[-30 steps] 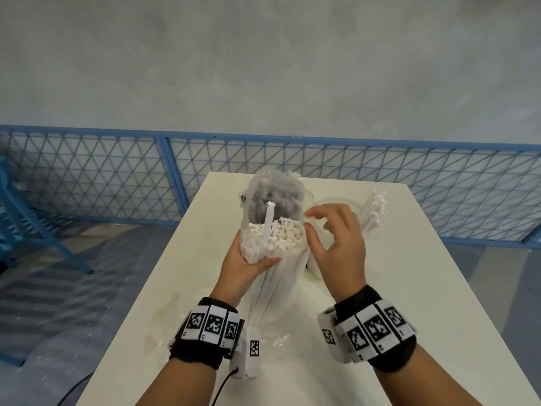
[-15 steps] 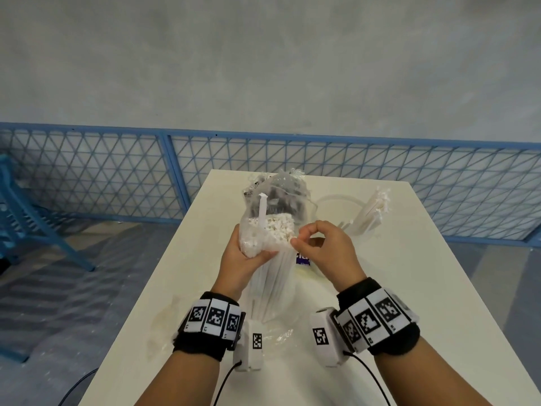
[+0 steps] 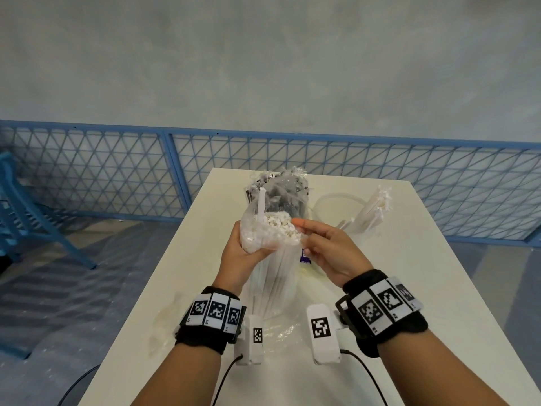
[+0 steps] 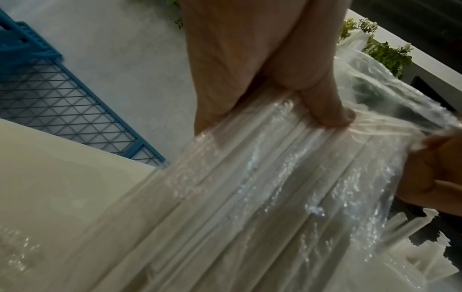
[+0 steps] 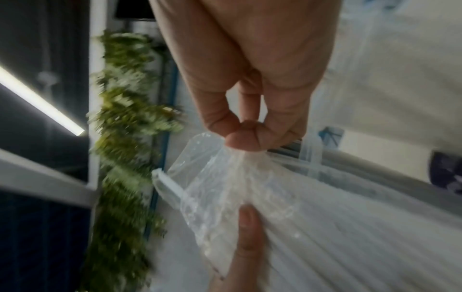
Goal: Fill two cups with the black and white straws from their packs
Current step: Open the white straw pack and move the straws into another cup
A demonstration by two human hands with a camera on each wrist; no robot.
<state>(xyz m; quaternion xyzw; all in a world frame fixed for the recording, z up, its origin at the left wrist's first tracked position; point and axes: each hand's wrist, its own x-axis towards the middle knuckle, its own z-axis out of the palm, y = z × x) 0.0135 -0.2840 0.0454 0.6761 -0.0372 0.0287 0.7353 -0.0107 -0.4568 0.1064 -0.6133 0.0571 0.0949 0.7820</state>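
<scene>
A clear pack of white straws (image 3: 272, 271) stands upright on the white table (image 3: 380, 288). My left hand (image 3: 240, 253) grips it near the top, thumb across the front (image 4: 327, 116). One white straw (image 3: 260, 205) sticks up above the rest. My right hand (image 3: 325, 247) pinches the pack's plastic rim (image 5: 240, 156) between thumb and fingers. Behind the pack stands a cup of black straws (image 3: 281, 194), partly hidden. To the right, a clear cup (image 3: 336, 209) holds several white straws (image 3: 371, 212).
A blue mesh fence (image 3: 409, 186) runs behind the table's far edge. A blue chair (image 3: 26, 212) stands on the floor at the left. Crumpled clear plastic (image 3: 281, 332) lies on the table near my wrists. A purple label (image 3: 305, 254) shows behind the pack.
My right hand came down from above the pack, where it was open, and closed on the plastic rim, pulling it rightward. The left hand kept its grip and the pack lifted slightly.
</scene>
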